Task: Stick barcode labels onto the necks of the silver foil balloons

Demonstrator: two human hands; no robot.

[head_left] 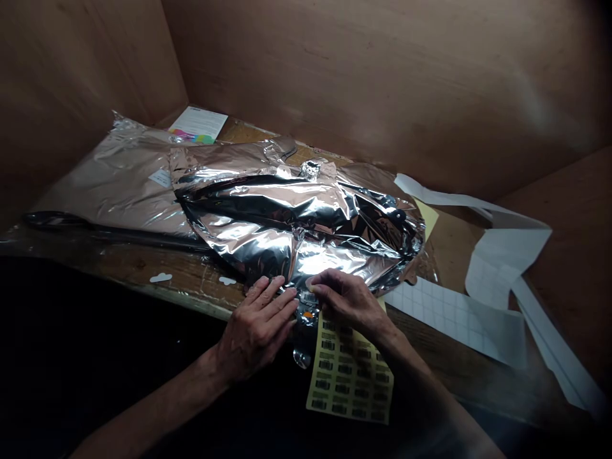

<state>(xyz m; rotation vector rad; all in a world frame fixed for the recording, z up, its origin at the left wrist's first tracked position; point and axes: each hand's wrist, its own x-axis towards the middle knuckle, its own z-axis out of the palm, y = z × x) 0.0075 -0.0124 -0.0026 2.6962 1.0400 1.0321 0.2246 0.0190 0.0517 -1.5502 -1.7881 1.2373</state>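
A shiny silver foil balloon (329, 255), deflated and creased, lies flat across the table. My left hand (261, 319) rests with its fingers stretched out on the balloon's near edge, beside its narrow tail (303, 338). Thumb and forefinger of my right hand (347, 299) pinch together at a small barcode sticker (310, 297) on the base of that tail. Just below my right hand, a yellowish sheet of barcode stickers (351, 376) hangs over the table's front edge, its upper part hidden by the hand.
Clear-wrapped packs of foil (129, 172) lie at the left, with a long dark strip (143, 236) along them. A printed card (198, 124) sits at the back. White label strips (459, 319) curl at the right. Wooden panels (358, 76) enclose the wooden table (191, 277).
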